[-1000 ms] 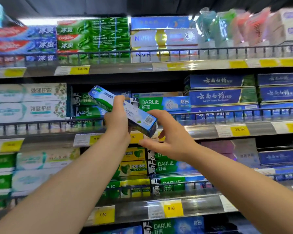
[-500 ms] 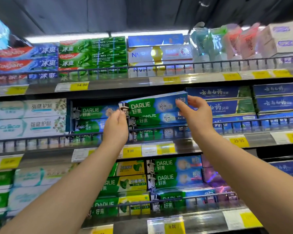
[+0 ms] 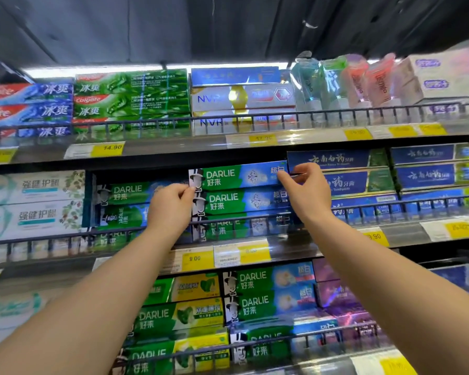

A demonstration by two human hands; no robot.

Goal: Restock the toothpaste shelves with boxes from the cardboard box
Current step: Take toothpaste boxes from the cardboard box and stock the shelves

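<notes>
The Darlie box (image 3: pixel 238 175) lies level on top of the Darlie stack (image 3: pixel 241 212) on the middle shelf (image 3: pixel 295 246), its green and blue face turned outward. The left hand (image 3: pixel 171 209) pinches the box's left end between thumb and fingertips, right at the printed top-hat figure. The right hand (image 3: pixel 306 190) grips the right end, thumb below and fingers curled over the top corner. Both arms reach up from the bottom of the view.

Under the held box sit two more of the same kind, the lowest partly behind the wire rail (image 3: pixel 241 219). To the left is a lower Darlie pile (image 3: pixel 125 204) (one box in it is turned so its lettering runs vertically), and further left are white boxes (image 3: pixel 35 204) with a leaf print. Just beside the right hand, dark blue boxes (image 3: pixel 344 171) are stacked, touching or nearly touching the held box's right end; I cannot tell which.

Yellow price tags (image 3: pixel 195 258) line the shelf edge below. The top shelf carries Colgate boxes (image 3: pixel 130 101), NVR boxes (image 3: pixel 241 97) and upright tubes (image 3: pixel 344 79). The lower shelf holds green and yellow Darlie boxes (image 3: pixel 182 315) beside green and blue ones (image 3: pixel 268 293). The picture is blurred toward its edges
</notes>
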